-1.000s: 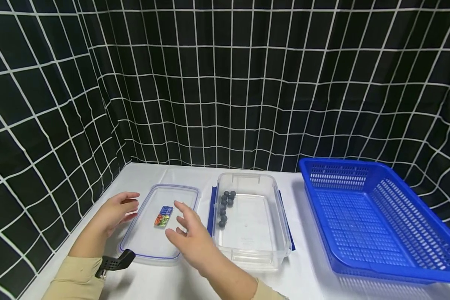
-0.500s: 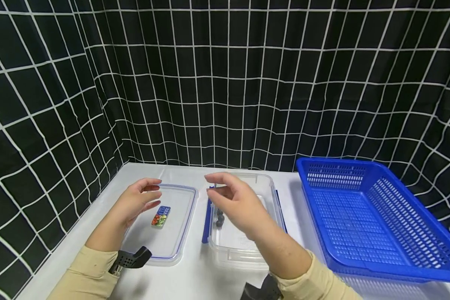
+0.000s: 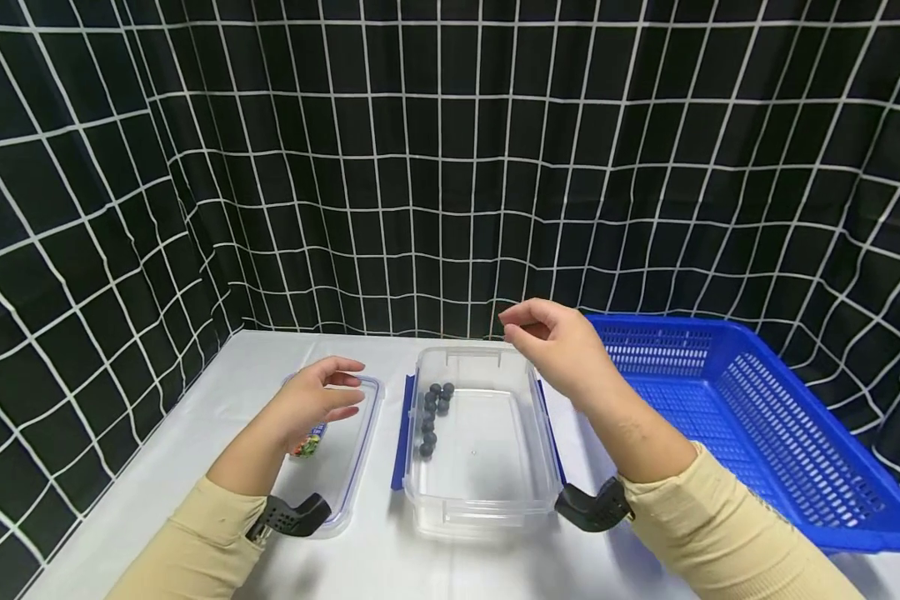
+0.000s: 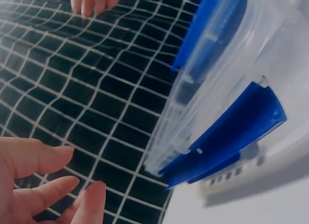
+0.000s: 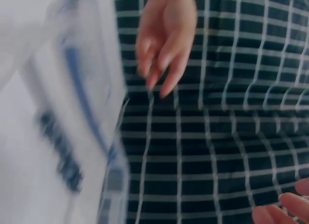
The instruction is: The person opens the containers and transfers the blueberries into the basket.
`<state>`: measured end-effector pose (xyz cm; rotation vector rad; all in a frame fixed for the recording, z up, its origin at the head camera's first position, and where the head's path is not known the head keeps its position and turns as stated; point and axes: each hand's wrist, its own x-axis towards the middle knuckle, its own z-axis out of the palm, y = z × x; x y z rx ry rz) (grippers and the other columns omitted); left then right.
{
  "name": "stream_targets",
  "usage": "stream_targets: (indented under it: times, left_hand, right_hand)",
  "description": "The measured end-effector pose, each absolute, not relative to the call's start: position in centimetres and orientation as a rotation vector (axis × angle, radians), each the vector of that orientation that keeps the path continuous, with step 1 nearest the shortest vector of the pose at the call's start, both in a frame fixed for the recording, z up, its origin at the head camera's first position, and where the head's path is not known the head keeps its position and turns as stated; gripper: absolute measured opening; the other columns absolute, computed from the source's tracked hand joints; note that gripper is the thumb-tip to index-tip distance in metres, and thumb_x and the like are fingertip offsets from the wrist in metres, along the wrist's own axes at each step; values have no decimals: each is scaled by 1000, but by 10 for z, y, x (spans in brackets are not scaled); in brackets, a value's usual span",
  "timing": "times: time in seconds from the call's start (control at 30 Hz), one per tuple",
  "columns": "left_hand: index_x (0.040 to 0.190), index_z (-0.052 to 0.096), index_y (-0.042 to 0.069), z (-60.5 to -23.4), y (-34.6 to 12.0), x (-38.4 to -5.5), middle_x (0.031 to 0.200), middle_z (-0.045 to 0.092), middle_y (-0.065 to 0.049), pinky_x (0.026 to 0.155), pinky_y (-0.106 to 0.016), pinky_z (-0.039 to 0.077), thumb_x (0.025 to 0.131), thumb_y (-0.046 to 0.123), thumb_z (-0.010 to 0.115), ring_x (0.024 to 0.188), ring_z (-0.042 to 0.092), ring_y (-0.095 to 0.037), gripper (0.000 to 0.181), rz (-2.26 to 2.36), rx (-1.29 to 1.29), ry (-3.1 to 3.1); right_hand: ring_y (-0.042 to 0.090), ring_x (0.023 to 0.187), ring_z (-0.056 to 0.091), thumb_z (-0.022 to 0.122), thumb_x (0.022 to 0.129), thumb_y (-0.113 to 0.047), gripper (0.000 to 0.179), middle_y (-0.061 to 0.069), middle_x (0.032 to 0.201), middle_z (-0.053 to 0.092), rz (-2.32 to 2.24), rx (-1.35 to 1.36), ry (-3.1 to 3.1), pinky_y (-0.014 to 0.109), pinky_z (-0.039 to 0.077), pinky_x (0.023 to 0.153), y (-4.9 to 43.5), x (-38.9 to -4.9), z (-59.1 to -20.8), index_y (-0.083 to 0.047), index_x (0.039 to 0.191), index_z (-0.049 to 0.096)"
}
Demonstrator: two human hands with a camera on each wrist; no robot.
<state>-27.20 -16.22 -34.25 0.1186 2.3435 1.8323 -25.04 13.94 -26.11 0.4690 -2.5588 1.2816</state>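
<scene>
My left hand [image 3: 318,404], fingers loosely bent, is held above the clear lid [image 3: 345,475] and hides much of it. A label [image 3: 307,442] with a vegetable picture shows partly under the hand. To the right stands a clear plastic box [image 3: 487,508] without its lid on, its blue side latches [image 3: 401,442] folded out. Several small dark balls [image 3: 429,425] lie along its left side. Over the box's back right corner hovers my right hand [image 3: 562,346], fingers bent toward the thumb and nothing visible between them. Both hands appear without anything in their fingers in the wrist views.
A large blue slotted basket [image 3: 727,342] stands on the right, partly behind my right forearm. The white-covered table [image 3: 195,400] ends at a black curtain [image 3: 390,208] with a white grid at the back and sides.
My right hand has moved from over the lid, across the box, to its back right corner. The left hand has shifted right and slightly up over the lid. The balls are still in the box.
</scene>
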Motion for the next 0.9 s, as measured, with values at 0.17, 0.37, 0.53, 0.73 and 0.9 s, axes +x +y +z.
stream_targets:
  times: [0.17,0.37,0.53,0.73,0.9]
  left_hand:
    - [126,46,2,-348,-150,-274,116,47,-22,85,-34,53,83,-4,60,95,57,-23,45,1819,140,2304]
    - [122,48,-1,-357,-140,-275,109,50,-19,84,-35,54,81,-5,61,89,58,-21,43,1830,181,2292]
    - [120,51,0,-366,-132,-276,107,51,-20,81,-34,55,80,-5,62,87,59,-21,42,1801,173,2294]
    - [118,52,1,-376,-123,-275,101,52,-15,79,-35,55,79,-3,65,85,58,-20,42,1772,134,2300]
    - [117,52,-1,-383,-118,-272,94,54,-12,78,-36,56,78,-1,67,81,59,-19,42,1762,127,2282]
  right_hand:
    - [21,92,59,59,87,-19,21,8,103,64,1136,405,-2630,33,51,74,162,-262,-271,-8,105,63]
    - [22,88,61,60,86,-17,20,11,99,66,1067,379,-2639,29,51,70,179,-267,-276,-6,102,64]
    - [22,87,61,61,86,-18,21,10,97,66,1054,353,-2660,27,51,69,188,-268,-280,-5,102,64]
    - [23,90,60,60,87,-21,22,11,99,66,1041,314,-2690,31,51,71,193,-268,-285,-7,103,64]
    - [24,88,59,60,87,-20,23,13,100,65,1071,312,-2692,30,51,70,195,-269,-288,-6,104,64]
